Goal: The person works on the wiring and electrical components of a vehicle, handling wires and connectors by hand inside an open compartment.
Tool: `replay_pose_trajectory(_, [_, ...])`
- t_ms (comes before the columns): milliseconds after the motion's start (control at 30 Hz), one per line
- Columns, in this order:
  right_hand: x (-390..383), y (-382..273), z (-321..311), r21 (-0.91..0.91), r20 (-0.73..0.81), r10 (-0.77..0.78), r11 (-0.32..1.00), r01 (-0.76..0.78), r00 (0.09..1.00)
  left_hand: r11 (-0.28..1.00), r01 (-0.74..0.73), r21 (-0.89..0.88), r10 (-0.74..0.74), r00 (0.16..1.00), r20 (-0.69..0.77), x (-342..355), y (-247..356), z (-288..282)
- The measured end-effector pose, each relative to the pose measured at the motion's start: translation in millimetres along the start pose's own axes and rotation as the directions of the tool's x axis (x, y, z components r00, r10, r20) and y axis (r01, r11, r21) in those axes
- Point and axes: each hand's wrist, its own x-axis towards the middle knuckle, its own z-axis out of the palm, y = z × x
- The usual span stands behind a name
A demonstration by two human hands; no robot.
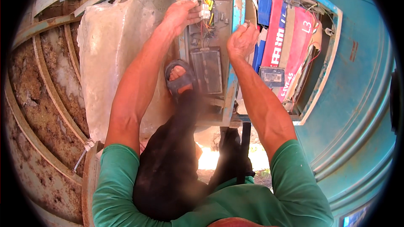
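My left hand (182, 16) reaches to the wiring at the top middle, its thumb and fingers closed on a white plug connector (205, 11). Thin coloured wires run out of the connector, and a yellow connector (209, 4) sits right beside it. Below the wires lies a finned grey controller box (206, 71) on the metal floor of the compartment. My right hand (243, 41) rests against the worn blue frame post (238, 0), with its fingers curled in. What those fingers hold, if anything, is hidden.
Right of the post sit red and blue batteries (277, 33) inside a frame, with a small grey box (272, 77) by them. A teal body panel (341, 80) curves along the right. My sandalled foot (179, 77) stands beside the controller; a dusty, pale bulky cover (120, 54) lies left.
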Motion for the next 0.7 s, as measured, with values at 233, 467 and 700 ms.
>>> replay_pose_trajectory(233, [-1.3, -2.7, -0.9, 0.021, -0.02, -0.005, 1.0, 0.006, 1.0, 1.0, 0.002, -0.009, -0.002, 1.0, -0.003, 1.0, -2.3, 0.0])
replay_pose_trajectory(467, [-0.9, -0.9, 1.5, 0.013, -0.031, -0.02, 1.0, 0.02, 0.999, 0.999, 0.012, -0.031, -0.013, 1.0, -0.014, 5.7, -10.1, -2.9])
replay_pose_trajectory(700, [-1.5, 0.0, 2.0, 0.035, -0.03, -0.037, 0.999, 0.038, 0.999, 0.999, 0.01, -0.035, -0.009, 0.999, 0.034, 3.1, -16.2, -8.1])
